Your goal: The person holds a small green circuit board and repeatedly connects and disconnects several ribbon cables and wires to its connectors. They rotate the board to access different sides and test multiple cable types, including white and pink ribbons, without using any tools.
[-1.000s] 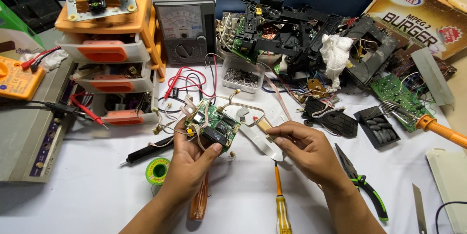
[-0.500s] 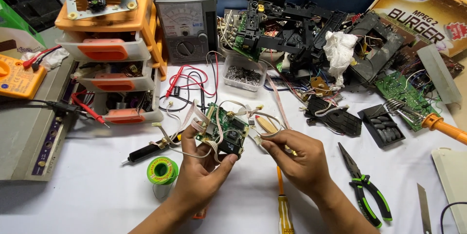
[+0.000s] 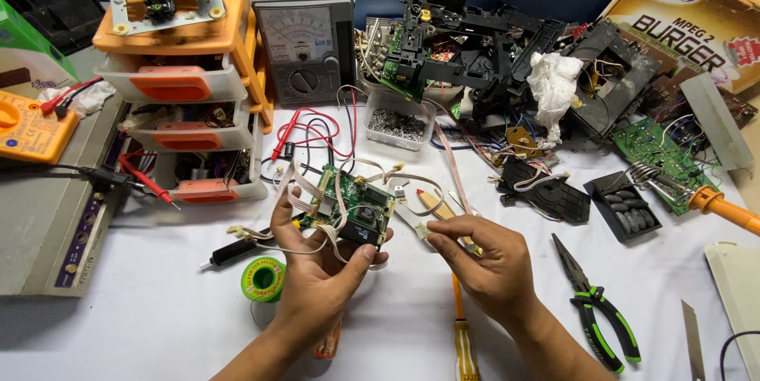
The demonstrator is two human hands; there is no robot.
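My left hand (image 3: 321, 270) grips a small green circuit board (image 3: 352, 205) with black parts and several white ribbon wires hanging from it, held above the white table. My right hand (image 3: 483, 258) sits just to the right of the board, its fingertips pinched on a small white connector (image 3: 423, 230) at the end of one of the board's wires. Beneath my right hand lies a yellow-handled screwdriver (image 3: 464, 333).
A green solder spool (image 3: 263, 279) lies left of my left hand. Green-handled pliers (image 3: 594, 306) lie to the right. An orange drawer unit (image 3: 190, 80), an analog meter (image 3: 305, 45), a clear box of screws (image 3: 398, 121), black disassembled parts (image 3: 475, 41), a soldering iron (image 3: 716, 205) and a cardboard box (image 3: 685, 21) ring the work area.
Both hands have drawn closer to me and lifted the board. My right hand has moved in from the right and pinched the white connector beside the board.
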